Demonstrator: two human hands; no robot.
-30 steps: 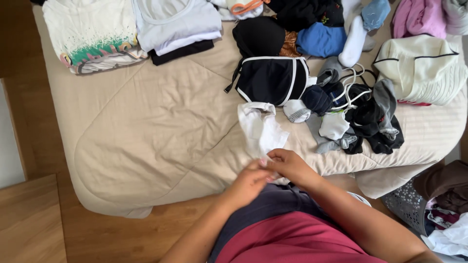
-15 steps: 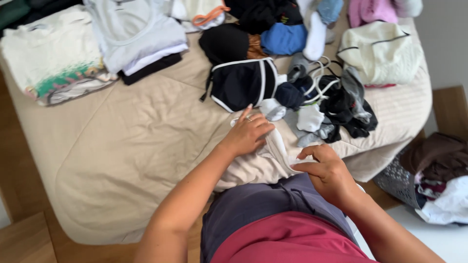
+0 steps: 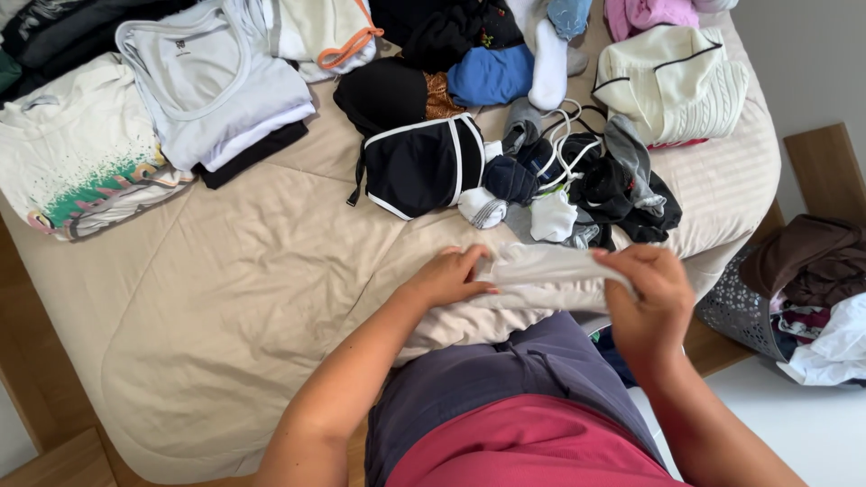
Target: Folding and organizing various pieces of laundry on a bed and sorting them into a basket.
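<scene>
Head view: person stands at the near edge of a bed (image 3: pixel 225 298) covered in a beige sheet. Both hands are on a pale, cream-white garment (image 3: pixel 550 271) stretched flat between them, low over the sheet at the bed's near edge.

Left hand (image 3: pixel 448 278) lies palm-down on the garment's left end, fingers curled over the edge, pressing it to the sheet. Right hand (image 3: pixel 651 293) is closed on the garment's right end, pinching the cloth between thumb and fingers, lifted slightly off the bed. The garment spans the gap between the two hands, roughly level; can't tell what kind of garment it is.

Just beyond it: a loose heap of socks and dark items (image 3: pixel 577 180), with black shorts with white trim (image 3: pixel 419 167) to the left of that heap. Farther back, folded stacks: a white top on dark cloth (image 3: pixel 216 90), a white tee with green print (image 3: pixel 77 162), a cream knit (image 3: pixel 672 86), a blue piece (image 3: pixel 492 74).

Containers: one laundry basket (image 3: pixel 741 311), grey with a perforated wall, on the floor right of the bed, near the right hand. It holds a brown garment (image 3: pixel 807 261) on top, with white cloth (image 3: pixel 834 347) spilling over its front rim.
</scene>
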